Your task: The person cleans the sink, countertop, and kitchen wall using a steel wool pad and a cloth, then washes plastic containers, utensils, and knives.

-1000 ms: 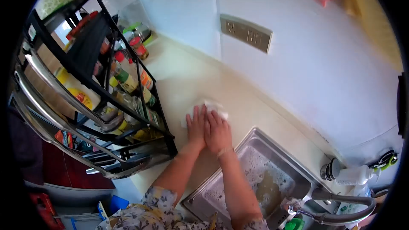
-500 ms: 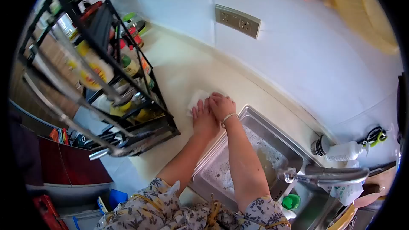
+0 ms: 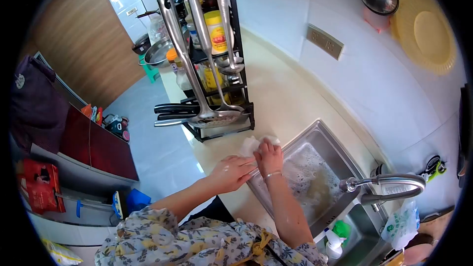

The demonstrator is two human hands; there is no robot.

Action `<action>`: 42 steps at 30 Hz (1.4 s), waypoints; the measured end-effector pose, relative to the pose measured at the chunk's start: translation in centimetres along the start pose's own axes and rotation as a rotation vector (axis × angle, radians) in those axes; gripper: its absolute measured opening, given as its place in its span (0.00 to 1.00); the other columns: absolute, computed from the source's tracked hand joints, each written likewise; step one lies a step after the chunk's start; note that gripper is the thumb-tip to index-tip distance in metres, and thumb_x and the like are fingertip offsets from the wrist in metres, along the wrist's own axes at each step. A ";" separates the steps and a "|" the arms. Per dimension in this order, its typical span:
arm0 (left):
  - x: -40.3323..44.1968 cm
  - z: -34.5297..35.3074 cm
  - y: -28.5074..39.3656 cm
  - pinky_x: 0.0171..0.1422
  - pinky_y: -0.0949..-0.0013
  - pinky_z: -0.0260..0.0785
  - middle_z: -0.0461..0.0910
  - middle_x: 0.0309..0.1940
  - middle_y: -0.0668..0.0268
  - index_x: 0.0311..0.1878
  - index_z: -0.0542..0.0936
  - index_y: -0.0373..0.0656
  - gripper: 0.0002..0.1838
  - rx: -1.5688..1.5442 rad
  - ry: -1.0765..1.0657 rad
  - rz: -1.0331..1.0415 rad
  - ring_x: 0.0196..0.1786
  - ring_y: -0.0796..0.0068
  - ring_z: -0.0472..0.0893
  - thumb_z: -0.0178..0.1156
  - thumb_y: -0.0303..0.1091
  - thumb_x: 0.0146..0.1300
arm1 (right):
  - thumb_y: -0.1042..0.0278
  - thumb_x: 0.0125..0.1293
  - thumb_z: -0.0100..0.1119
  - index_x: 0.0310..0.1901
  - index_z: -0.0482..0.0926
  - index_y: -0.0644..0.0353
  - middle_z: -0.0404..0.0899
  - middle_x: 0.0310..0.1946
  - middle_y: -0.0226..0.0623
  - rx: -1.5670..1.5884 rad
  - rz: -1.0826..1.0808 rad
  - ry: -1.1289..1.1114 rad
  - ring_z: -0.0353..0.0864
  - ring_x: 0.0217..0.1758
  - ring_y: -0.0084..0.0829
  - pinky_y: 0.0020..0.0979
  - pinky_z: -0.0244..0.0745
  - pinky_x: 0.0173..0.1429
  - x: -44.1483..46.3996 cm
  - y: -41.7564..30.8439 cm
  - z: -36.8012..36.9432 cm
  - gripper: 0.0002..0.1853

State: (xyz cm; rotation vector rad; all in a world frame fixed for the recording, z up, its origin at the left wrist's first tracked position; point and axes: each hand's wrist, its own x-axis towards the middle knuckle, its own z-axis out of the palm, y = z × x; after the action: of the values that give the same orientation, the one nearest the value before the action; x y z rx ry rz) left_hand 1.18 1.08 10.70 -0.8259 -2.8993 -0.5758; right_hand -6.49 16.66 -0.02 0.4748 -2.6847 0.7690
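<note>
A crumpled white cloth [image 3: 250, 146] lies on the cream counter [image 3: 286, 96] between the rack and the sink. My right hand [image 3: 270, 158], with a bracelet at the wrist, is closed on the cloth, its fingers bent over it. Just left of it, my left hand [image 3: 230, 173] has its fingers stretched out toward the right hand, palm turned inward, with nothing in it. Its fingertips come close to the right hand; whether they touch the cloth I cannot tell. Beside my right forearm, the steel sink [image 3: 340, 153] contains soapy water [image 3: 301, 170].
A black rack [image 3: 245, 127] holds bottles, knives and hanging steel utensils such as a skimmer [image 3: 214, 118]. The faucet [image 3: 394, 180] arches over the sinks. A spray bottle [image 3: 334, 246] and a green item [image 3: 341, 230] sit by the second basin. Scissors [image 3: 433, 167] hang on the wall.
The view has swung left, showing more floor and cabinets. My left hand has come off the cloth toward me, while my right hand has curled around it.
</note>
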 end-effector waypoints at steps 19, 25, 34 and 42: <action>5.3 -13.7 -37.4 0.58 0.65 0.65 0.67 0.62 0.62 0.69 0.61 0.42 0.33 -0.905 0.397 -0.660 0.61 0.68 0.70 0.49 0.54 0.67 | 0.62 0.64 0.60 0.29 0.76 0.64 0.74 0.21 0.28 0.737 0.782 0.384 0.69 0.26 0.20 0.25 0.68 0.33 3.5 -10.0 6.8 0.13; 7.0 -12.0 -38.2 0.71 0.63 0.48 0.52 0.72 0.64 0.73 0.52 0.48 0.37 -1.047 0.511 -0.606 0.73 0.66 0.52 0.44 0.58 0.67 | 0.74 0.56 0.60 0.53 0.73 0.62 0.74 0.36 0.35 0.634 0.620 0.608 0.73 0.36 0.27 0.26 0.70 0.42 6.9 -11.0 3.8 0.21; 10.1 -7.6 -46.1 0.71 0.66 0.49 0.64 0.66 0.66 0.68 0.60 0.44 0.35 -1.233 0.707 -0.662 0.68 0.71 0.61 0.47 0.58 0.67 | 0.83 0.55 0.52 0.49 0.75 0.65 0.72 0.35 0.44 0.308 0.484 0.567 0.75 0.36 0.43 0.37 0.71 0.41 8.9 -9.1 4.8 0.17; 12.5 -8.3 -43.5 0.57 0.68 0.65 0.75 0.53 0.66 0.61 0.69 0.42 0.28 -1.237 0.713 -0.622 0.52 0.70 0.74 0.46 0.55 0.68 | 0.76 0.59 0.56 0.44 0.77 0.63 0.72 0.31 0.47 0.230 0.395 0.662 0.74 0.33 0.46 0.39 0.72 0.36 9.4 -9.1 4.2 0.10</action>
State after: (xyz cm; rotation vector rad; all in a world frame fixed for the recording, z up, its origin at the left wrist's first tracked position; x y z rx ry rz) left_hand -32.43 -29.99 5.91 0.3302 -1.8371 -2.2031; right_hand -12.19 4.88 4.24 -0.2479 -2.0849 1.1131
